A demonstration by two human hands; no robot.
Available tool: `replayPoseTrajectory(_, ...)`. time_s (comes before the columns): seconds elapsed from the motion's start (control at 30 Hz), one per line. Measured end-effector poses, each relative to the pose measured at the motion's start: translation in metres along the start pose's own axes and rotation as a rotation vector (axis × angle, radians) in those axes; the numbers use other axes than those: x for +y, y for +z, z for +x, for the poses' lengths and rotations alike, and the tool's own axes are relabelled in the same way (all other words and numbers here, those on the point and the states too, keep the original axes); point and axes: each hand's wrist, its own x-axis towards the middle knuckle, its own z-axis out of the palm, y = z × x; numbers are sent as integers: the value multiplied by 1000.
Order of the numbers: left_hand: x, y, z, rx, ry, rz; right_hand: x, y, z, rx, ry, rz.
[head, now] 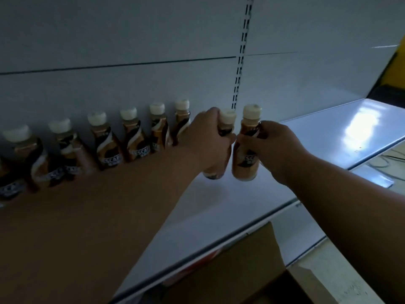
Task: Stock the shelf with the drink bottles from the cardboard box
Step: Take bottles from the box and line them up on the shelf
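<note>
Both my hands reach over the white shelf (219, 207). My left hand (208, 139) grips a brown coffee drink bottle (228, 119) with a cream cap, its base just above or on the shelf. Right beside it, my right hand (269, 148) grips a second bottle (246, 156) of the same kind. Several matching bottles (109, 145) stand in a row along the back wall to the left. The open cardboard box (252, 270) sits below the shelf's front edge; its inside is dark.
The shelf's white back panel carries a slotted upright (240, 62). To the right the shelf surface (350, 132) runs on bare and shiny. A yellow and black object (394, 69) shows at the far right edge.
</note>
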Motion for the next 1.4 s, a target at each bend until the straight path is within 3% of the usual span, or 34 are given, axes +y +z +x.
replayPoseTrajectory(0.13,-2,-4,38,-42,62,443,8,3,42,-4,-49,-210)
replayPoseTrajectory(0.5,-11,-4,86,-87,134,706,12,43,125,-41,-87,-292)
replayPoseTrajectory(0.7,-8,2,91,-47,149,941,12,49,135,-11,-146,-398)
replayPoseTrajectory(0.83,-7,-9,93,-21,211,1073,11,43,125,-24,-88,-389)
replayPoseTrajectory(1.23,11,-94,8,89,296,833,-79,16,34,-124,-311,-545)
replayPoseTrajectory(1.4,-9,-148,-56,60,207,770,-124,48,-13,-174,-378,-525)
